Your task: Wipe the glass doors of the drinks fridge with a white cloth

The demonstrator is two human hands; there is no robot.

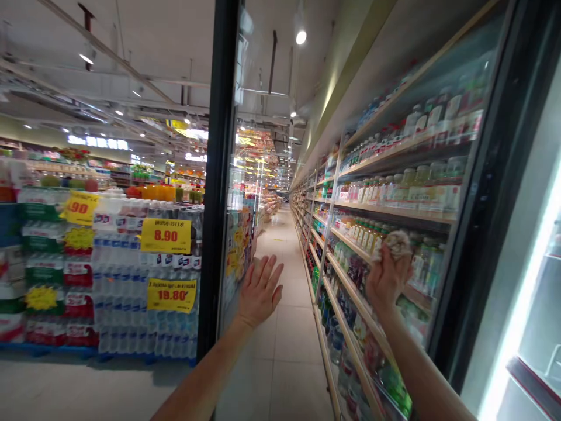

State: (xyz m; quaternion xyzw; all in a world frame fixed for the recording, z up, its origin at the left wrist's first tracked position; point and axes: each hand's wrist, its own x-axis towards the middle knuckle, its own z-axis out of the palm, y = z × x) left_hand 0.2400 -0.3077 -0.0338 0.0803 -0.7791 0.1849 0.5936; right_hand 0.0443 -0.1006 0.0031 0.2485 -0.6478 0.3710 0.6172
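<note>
A glass door (213,193) with a black frame stands open in front of me. My left hand (258,292) is raised to its pane near the left upright, empty, with the fingers stretched out and a little apart. Whether the whole palm touches the glass, I cannot tell. In my right hand (386,280) is a crumpled greyish-white cloth (397,244), held up to the glass on the right side of the pane. The fingers are wrapped round it and partly hide it.
Shelves of bottles (394,187) appear in the pane, along with a long tiled aisle (284,275). On the left, stacked bottle packs (123,280) carry yellow price signs (166,235). A bright, lit cabinet edge (521,304) rises at my right.
</note>
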